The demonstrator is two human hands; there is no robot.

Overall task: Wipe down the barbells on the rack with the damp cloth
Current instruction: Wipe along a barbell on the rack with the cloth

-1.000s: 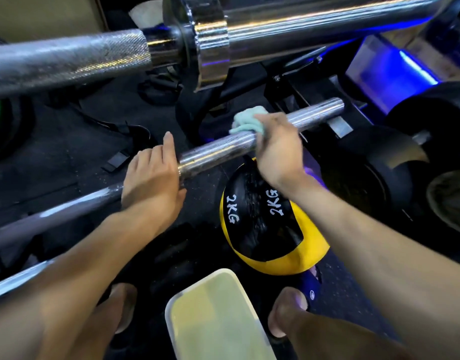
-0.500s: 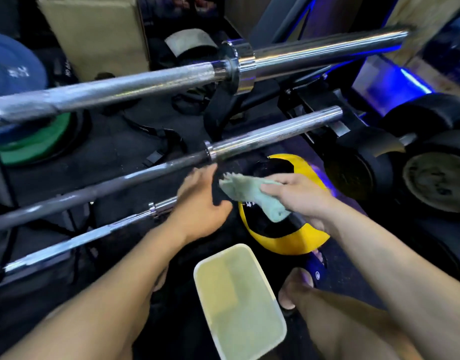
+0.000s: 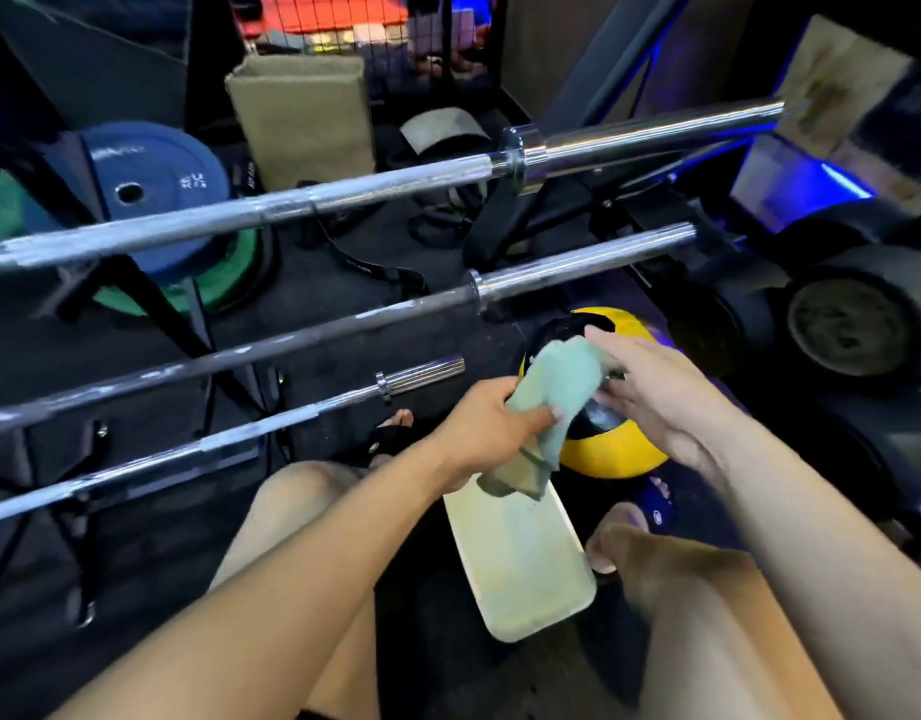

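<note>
Nearest the viewer, a pale tub (image 3: 521,558) is seen on the floor between the knees. Just above it, the green cloth (image 3: 552,402) is held off the bars: its lower part is gripped by the curled fingers of the left hand (image 3: 479,433), while its upper fold is touched by the right hand (image 3: 650,392); whether those fingers pinch it cannot be told. The cloth is judged light, limp and wet, best bunched in one palm. Behind it lies a yellow ball (image 3: 619,454). Beyond, three barbells (image 3: 344,324) are shown across the rack, hard, smooth and probably slippery. Farther off, weight plates (image 3: 152,184) and straps (image 3: 365,267) crowd the floor.
</note>
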